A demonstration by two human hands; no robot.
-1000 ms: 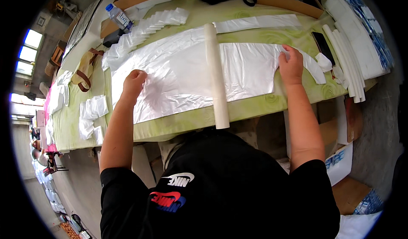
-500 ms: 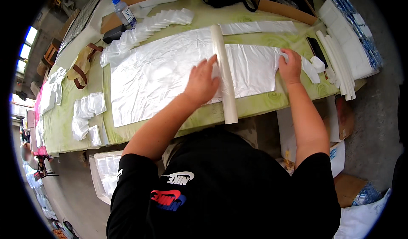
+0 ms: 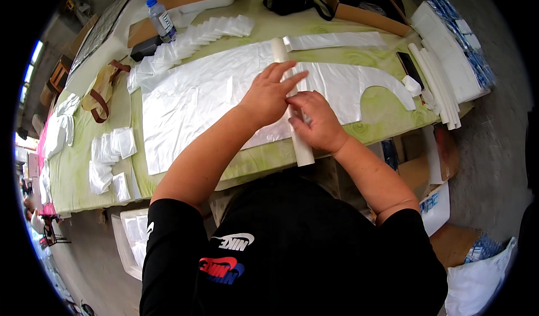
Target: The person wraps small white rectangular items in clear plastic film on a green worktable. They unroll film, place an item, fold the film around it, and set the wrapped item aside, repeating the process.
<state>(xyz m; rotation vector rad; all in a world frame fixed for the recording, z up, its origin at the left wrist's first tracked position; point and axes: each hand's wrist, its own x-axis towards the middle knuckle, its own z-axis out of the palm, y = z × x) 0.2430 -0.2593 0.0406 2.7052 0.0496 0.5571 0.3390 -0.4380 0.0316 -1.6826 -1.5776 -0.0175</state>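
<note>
A white plastic sheet, cut like a disposable apron (image 3: pixel 196 102), lies flat on the table with its curved neck end toward the right. Across it runs a long pale bar (image 3: pixel 304 152), its near end jutting past the table's front edge. My left hand (image 3: pixel 268 96) rests over the bar's middle, fingers spread. Just beside it, my right hand (image 3: pixel 321 124) has its fingers and thumb curled onto the bar; the fingertips are partly hidden.
Small folded clear packets (image 3: pixel 193 38) fan out behind the sheet, and more packets (image 3: pixel 115 144) lie left. A bottle (image 3: pixel 161 19), a phone (image 3: pixel 408 64), white rolls (image 3: pixel 435 85) and cardboard boxes (image 3: pixel 368 14) stand around. Below the table sits a plastic bin (image 3: pixel 126 246).
My right hand has let go of the apron's right end and moved left onto the bar. My left hand has shifted slightly, now lying across the bar.
</note>
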